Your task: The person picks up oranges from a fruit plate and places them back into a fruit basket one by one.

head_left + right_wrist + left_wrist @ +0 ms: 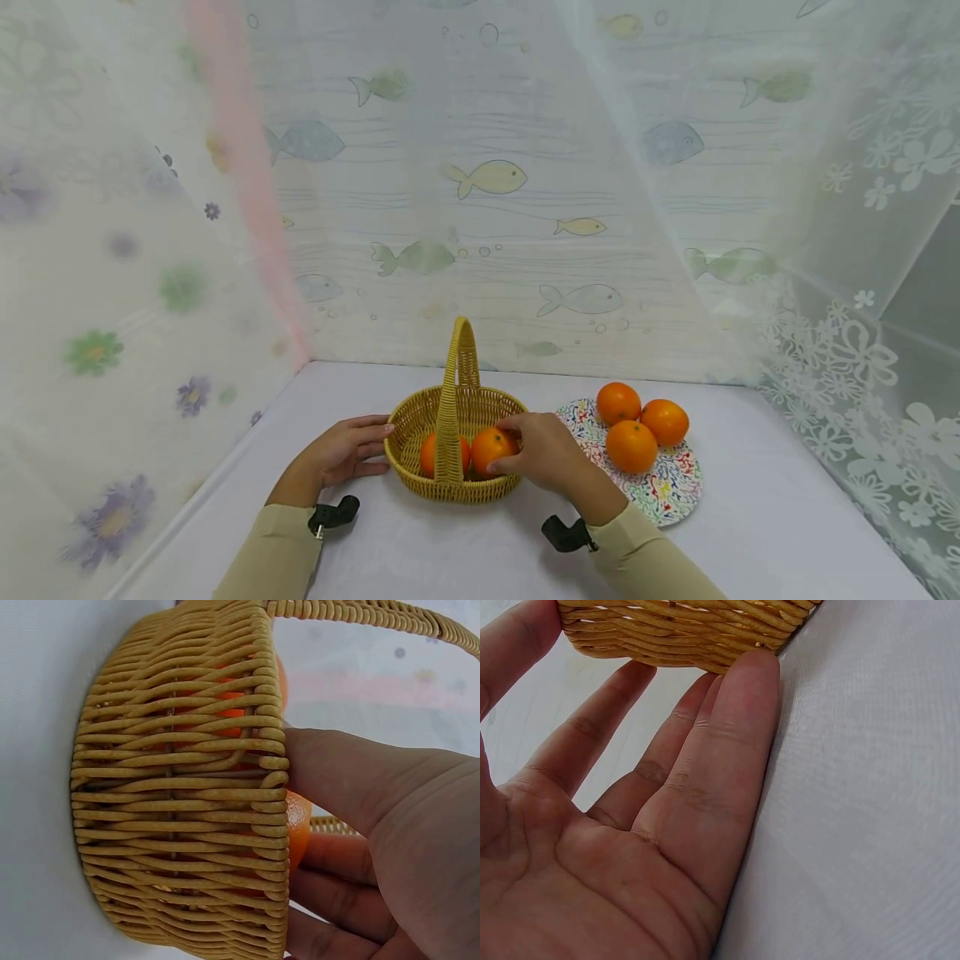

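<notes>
1. On my head feed, the wicker basket (468,492) sits on a white cloth (420,554), and I take everything from it.
2. Any writing? To the basket's right lies a round plate (678,493) covered in red, blue, green and yellow squiggles; whether any are letters, I can't tell from here.
3. Fish drawings and bubbles run over the curtain (487,250) behind the basket. A flowered curtain (97,400) hangs to the basket's left, and white lace (840,392) far to its right.
4. Three oranges bunch together on that plate: a rear one (618,404), a right-hand one (664,422) and a front one (632,447).
5. Inside the basket I've got two more: a left orange (428,456) and a right orange (492,452).
6. In the way: the upright handle (448,408) crosses in front of the left orange, and on my right wrist feed the woven wall hides much of the fruit.
7. Left hand (341,450), at the basket's left side: fingers extended and spread, tips touching the wicker.
8. Right hand (551,450), reaching over the basket's right rim: thumb and fingers curl round the right orange, gripping it inside the basket.
</notes>
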`<state>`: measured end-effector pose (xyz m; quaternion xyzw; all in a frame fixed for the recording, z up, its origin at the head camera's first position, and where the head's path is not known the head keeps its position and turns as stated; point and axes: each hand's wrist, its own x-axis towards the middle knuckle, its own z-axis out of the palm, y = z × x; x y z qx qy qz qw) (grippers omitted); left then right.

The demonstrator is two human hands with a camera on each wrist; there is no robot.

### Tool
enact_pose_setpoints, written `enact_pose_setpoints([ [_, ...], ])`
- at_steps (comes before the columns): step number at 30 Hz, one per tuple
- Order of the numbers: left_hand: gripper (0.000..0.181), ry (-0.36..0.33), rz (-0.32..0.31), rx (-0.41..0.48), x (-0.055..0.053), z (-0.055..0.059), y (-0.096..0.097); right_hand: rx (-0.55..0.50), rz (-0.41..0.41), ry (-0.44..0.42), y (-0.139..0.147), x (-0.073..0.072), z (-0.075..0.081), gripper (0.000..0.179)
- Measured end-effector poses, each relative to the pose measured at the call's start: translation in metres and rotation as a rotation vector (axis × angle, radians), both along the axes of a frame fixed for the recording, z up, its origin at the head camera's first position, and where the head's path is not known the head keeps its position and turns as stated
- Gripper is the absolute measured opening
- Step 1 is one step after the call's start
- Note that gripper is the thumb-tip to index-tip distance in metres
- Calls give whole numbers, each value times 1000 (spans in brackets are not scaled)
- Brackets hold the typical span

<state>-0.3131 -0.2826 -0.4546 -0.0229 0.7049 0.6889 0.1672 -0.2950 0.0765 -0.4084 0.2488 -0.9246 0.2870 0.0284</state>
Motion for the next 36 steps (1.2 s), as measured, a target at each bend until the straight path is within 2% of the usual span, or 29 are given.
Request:
enact_pose_setpoints([
  [13,74,-20,15,-1,-3,-2,0,9,1,-5,-1,0,1,56],
  [28,73,-10,29,6,-5,-7,-2,10,14,-29,0,1,3,57],
  [36,72,-10,30,-1,-6,-6,-1,2,21,-60,2,0,5,56],
])
